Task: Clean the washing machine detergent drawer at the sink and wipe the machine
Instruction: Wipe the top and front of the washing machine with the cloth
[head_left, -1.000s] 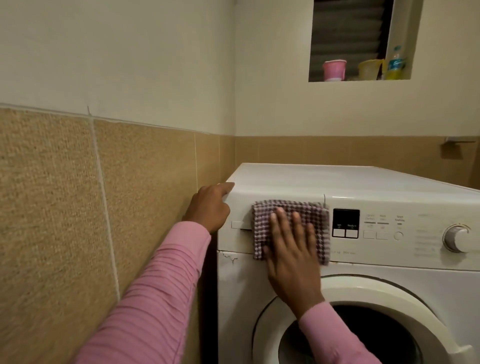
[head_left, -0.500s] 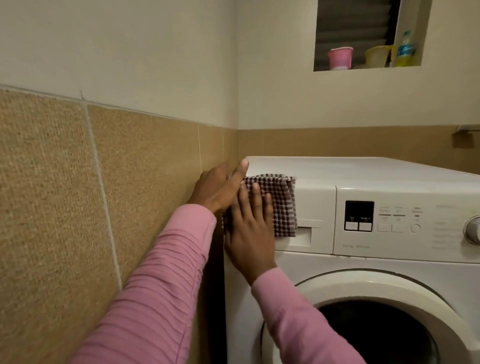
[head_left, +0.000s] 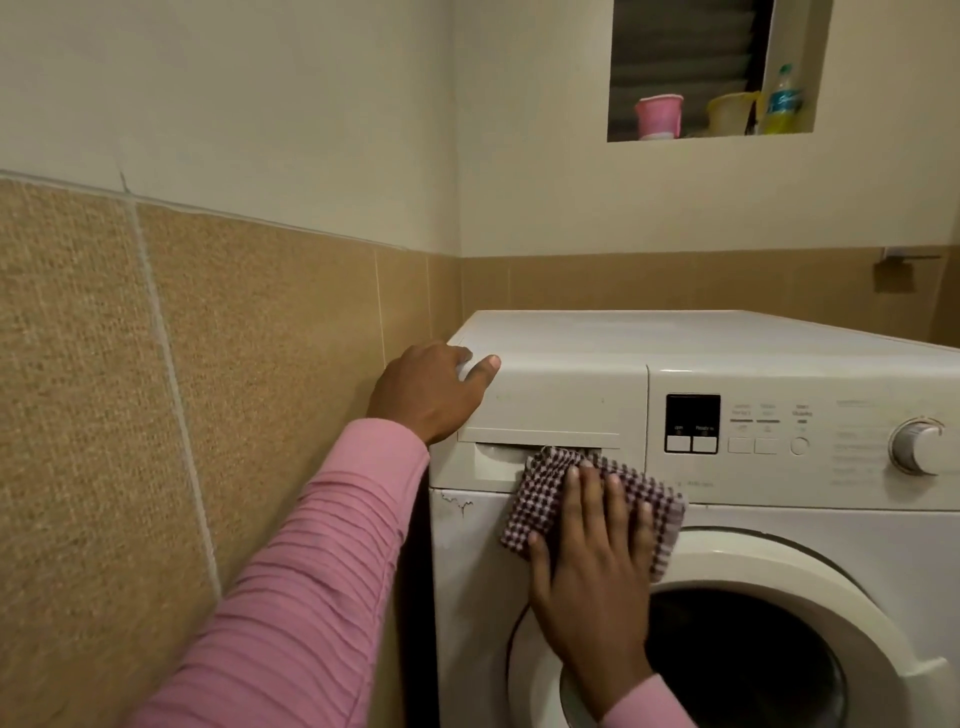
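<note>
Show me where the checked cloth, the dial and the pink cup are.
checked cloth (head_left: 540, 496): head view, bare left part of the fabric.
dial (head_left: 917, 447): head view, middle of the knob.
pink cup (head_left: 658, 115): head view, middle of its side.

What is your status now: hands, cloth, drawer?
Left hand holds washing machine top corner. Right hand flat, pressing checked cloth on lower edge of drawer. Drawer shut. Nothing in the way.
</note>
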